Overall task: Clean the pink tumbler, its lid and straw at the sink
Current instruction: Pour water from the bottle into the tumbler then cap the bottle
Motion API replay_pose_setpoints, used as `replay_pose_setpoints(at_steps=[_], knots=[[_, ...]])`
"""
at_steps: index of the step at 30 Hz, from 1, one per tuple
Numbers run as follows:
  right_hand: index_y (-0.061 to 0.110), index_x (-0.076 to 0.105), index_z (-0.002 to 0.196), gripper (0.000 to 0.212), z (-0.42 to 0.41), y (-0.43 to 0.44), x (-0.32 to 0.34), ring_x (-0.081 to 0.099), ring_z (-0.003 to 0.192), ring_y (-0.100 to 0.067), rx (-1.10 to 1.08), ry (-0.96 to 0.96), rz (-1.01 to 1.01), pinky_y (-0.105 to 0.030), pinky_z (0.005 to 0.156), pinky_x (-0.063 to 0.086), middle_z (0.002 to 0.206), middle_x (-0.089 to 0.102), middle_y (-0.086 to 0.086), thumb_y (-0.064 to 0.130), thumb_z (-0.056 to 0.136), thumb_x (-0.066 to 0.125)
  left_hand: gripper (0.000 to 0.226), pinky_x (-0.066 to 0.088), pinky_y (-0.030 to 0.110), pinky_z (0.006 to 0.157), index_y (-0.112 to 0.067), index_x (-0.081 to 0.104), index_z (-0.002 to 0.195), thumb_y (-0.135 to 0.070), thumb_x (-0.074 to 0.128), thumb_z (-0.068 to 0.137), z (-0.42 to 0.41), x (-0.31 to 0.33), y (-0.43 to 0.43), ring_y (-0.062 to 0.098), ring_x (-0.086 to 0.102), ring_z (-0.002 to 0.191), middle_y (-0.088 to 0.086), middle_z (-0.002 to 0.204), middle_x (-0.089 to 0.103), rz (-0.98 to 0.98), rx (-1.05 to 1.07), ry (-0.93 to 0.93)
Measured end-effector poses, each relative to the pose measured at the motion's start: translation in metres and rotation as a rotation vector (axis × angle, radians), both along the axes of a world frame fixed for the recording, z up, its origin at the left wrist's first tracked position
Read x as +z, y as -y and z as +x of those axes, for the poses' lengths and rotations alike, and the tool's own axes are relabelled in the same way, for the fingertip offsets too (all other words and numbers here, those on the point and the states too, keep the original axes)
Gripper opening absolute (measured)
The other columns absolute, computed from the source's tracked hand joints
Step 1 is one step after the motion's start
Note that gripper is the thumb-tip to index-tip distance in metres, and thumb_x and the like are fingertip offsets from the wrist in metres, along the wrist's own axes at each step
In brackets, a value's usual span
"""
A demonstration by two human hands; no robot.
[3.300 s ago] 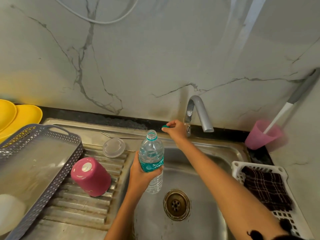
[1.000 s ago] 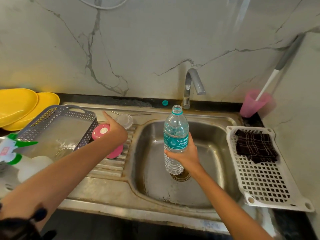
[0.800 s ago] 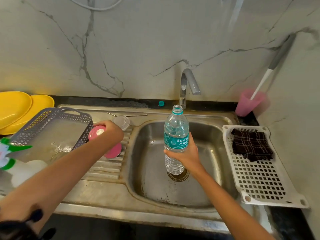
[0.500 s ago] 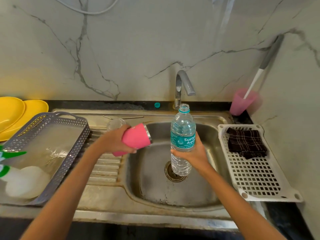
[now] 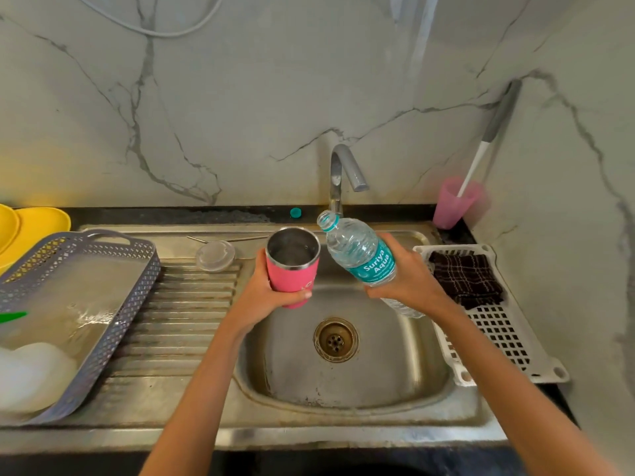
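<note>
My left hand [image 5: 264, 297] grips the pink tumbler [image 5: 292, 269] upright over the sink basin [image 5: 343, 383], its steel inside showing. My right hand [image 5: 409, 280] holds an uncapped clear water bottle [image 5: 360, 252] with a teal label, tilted so its mouth points left, close beside the tumbler's rim. The clear lid [image 5: 215, 255] lies on the draining board behind the ridges. A thin metal straw [image 5: 226, 239] lies along the sink's back ledge just behind the lid.
A grey perforated basket [image 5: 103, 304] stands at the left beside yellow plates [image 5: 37, 225]. The tap [image 5: 343, 170] rises behind the basin, a teal bottle cap [image 5: 295, 212] next to it. A white rack [image 5: 498, 338] holding a dark cloth [image 5: 467, 280] sits right, with a pink cup [image 5: 453, 204] behind.
My left hand picked the tumbler up from the draining board, brought it over the basin and turned it upright. My right hand tilted the bottle toward the tumbler.
</note>
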State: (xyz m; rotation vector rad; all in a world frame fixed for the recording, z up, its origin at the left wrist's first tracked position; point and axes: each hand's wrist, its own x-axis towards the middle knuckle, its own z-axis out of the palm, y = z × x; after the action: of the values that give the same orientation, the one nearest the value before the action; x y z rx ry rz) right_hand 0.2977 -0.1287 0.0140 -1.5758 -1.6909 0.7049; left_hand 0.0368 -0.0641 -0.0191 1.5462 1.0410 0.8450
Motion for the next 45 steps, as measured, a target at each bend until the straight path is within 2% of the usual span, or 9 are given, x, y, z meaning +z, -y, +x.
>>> replay_pose_setpoints(at_steps=[4, 7, 9, 18, 22, 27, 30, 34, 45], knots=[[0.026, 0.043, 0.134, 0.083, 0.012, -0.008, 0.014, 0.06, 0.098, -0.002, 0.02, 0.173, 0.047, -0.014, 0.078, 0.049, 0.11, 0.06, 0.012, 0.019, 0.062, 0.086, 0.104, 0.055, 0.021, 0.079, -0.028, 0.028, 0.141, -0.007, 0.09, 0.06, 0.006, 0.002, -0.004, 0.009, 0.057, 0.113, -0.012, 0.128, 0.052, 0.01, -0.002, -0.018], [0.033, 0.038, 0.135, 0.088, 0.019, -0.018, 0.016, 0.055, 0.1, -0.009, -0.019, 0.383, 0.055, -0.034, 0.085, 0.053, 0.111, 0.057, 0.008, 0.029, 0.06, 0.085, 0.103, 0.056, 0.021, 0.077, -0.025, 0.029, 0.141, -0.006, 0.09, 0.06, 0.009, 0.002, -0.005, 0.012, 0.057, 0.112, -0.01, 0.128, 0.052, 0.013, 0.002, -0.027], [0.034, 0.035, 0.136, 0.092, 0.023, -0.022, 0.018, 0.052, 0.104, -0.013, -0.037, 0.47, 0.035, -0.041, 0.089, 0.051, 0.114, 0.055, 0.004, 0.029, 0.06, 0.085, 0.103, 0.055, 0.02, 0.075, -0.024, 0.029, 0.141, -0.005, 0.09, 0.061, 0.011, 0.001, -0.006, 0.013, 0.057, 0.112, -0.008, 0.128, 0.052, 0.011, 0.002, -0.016], [0.028, 0.037, 0.141, 0.094, 0.038, -0.032, 0.026, 0.05, 0.114, -0.025, -0.079, 0.744, 0.131, -0.045, 0.1, 0.04, 0.12, 0.055, -0.007, 0.027, 0.062, 0.088, 0.1, 0.056, 0.022, 0.078, -0.035, 0.028, 0.136, -0.003, 0.088, 0.062, 0.019, -0.006, -0.012, 0.005, 0.057, 0.112, -0.011, 0.128, 0.052, -0.005, -0.03, -0.013], [0.028, 0.039, 0.141, 0.094, 0.044, -0.038, 0.023, 0.051, 0.113, -0.027, -0.09, 0.807, 0.167, -0.046, 0.1, 0.039, 0.119, 0.056, -0.007, 0.029, 0.061, 0.089, 0.098, 0.056, 0.023, 0.078, -0.037, 0.03, 0.134, -0.003, 0.089, 0.062, 0.021, -0.012, -0.014, -0.002, 0.056, 0.111, -0.012, 0.127, 0.052, -0.013, -0.028, -0.022], [0.027, 0.045, 0.137, 0.089, 0.046, -0.04, 0.022, 0.054, 0.111, -0.029, -0.079, 0.874, 0.248, -0.048, 0.1, 0.039, 0.115, 0.06, -0.009, 0.032, 0.061, 0.09, 0.099, 0.056, 0.022, 0.077, -0.03, 0.03, 0.137, -0.005, 0.089, 0.062, 0.021, -0.019, -0.014, 0.008, 0.057, 0.113, -0.015, 0.126, 0.051, -0.02, -0.04, -0.057], [0.025, 0.047, 0.136, 0.087, 0.047, -0.041, 0.021, 0.054, 0.112, -0.031, -0.073, 0.895, 0.26, -0.05, 0.1, 0.039, 0.116, 0.06, -0.011, 0.034, 0.061, 0.09, 0.1, 0.056, 0.023, 0.079, -0.033, 0.03, 0.137, -0.003, 0.089, 0.062, 0.021, -0.025, -0.013, 0.002, 0.056, 0.113, -0.015, 0.127, 0.052, -0.02, -0.053, -0.056], [0.025, 0.048, 0.136, 0.086, 0.048, -0.043, 0.021, 0.054, 0.111, -0.032, -0.085, 0.903, 0.261, -0.052, 0.101, 0.039, 0.115, 0.06, -0.011, 0.032, 0.061, 0.09, 0.102, 0.057, 0.027, 0.083, -0.035, 0.03, 0.138, -0.004, 0.089, 0.061, 0.018, -0.033, -0.011, 0.009, 0.054, 0.117, -0.014, 0.129, 0.052, -0.042, -0.045, -0.054], [0.02, 0.054, 0.132, 0.081, 0.051, -0.043, 0.02, 0.055, 0.11, -0.039, -0.097, 0.918, 0.3, -0.056, 0.101, 0.038, 0.114, 0.061, -0.018, 0.031, 0.061, 0.091, 0.1, 0.056, 0.026, 0.082, -0.03, 0.03, 0.138, 0.001, 0.088, 0.062, 0.022, -0.04, -0.008, 0.004, 0.055, 0.114, -0.01, 0.128, 0.052, -0.071, -0.055, -0.036]])
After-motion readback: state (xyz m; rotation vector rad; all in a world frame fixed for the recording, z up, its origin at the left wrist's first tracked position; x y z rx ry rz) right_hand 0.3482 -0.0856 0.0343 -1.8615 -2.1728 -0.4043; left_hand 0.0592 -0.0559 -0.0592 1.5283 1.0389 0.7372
